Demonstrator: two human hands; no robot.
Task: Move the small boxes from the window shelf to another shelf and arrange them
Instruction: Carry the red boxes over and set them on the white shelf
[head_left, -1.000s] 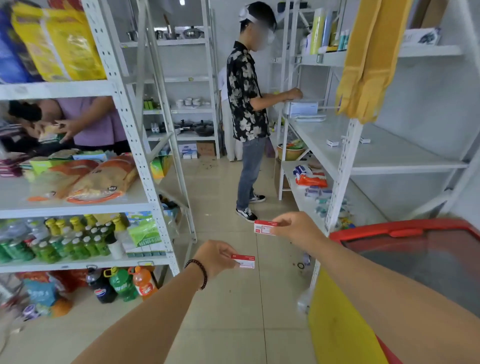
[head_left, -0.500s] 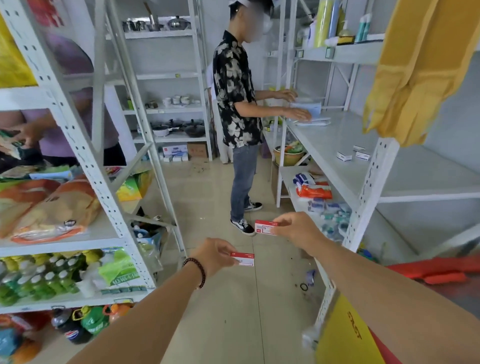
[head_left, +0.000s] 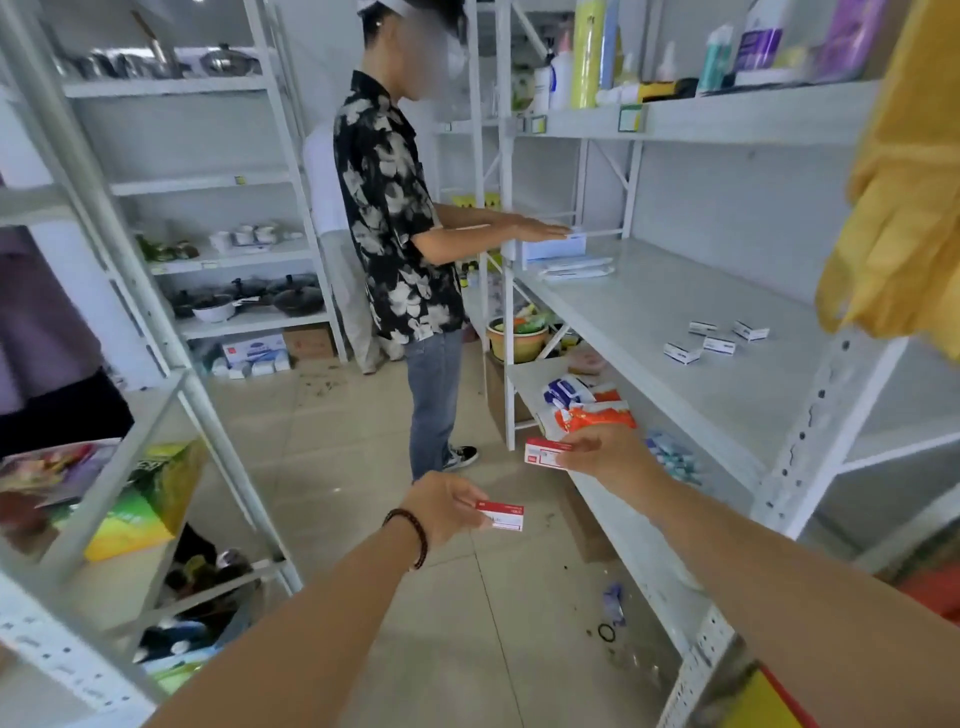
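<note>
Hands (head_left: 447, 506) outstretched, each pinching box (head_left: 501, 516)

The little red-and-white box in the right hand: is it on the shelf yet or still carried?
Carried. The right hand pinches the red-and-white box in the air, out in front of the white shelf, touching no board.

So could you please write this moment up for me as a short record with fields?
left hand: left hand pinches a red and white box over the floor
right hand: right hand holds a second red and white box, nearer the shelf
target shelf: grey shelf on the right, four small white boxes lying loosely on it
lower shelf: orange packets
other person: person in a patterned shirt, hands flat on a pale box at the shelf's far end
</note>
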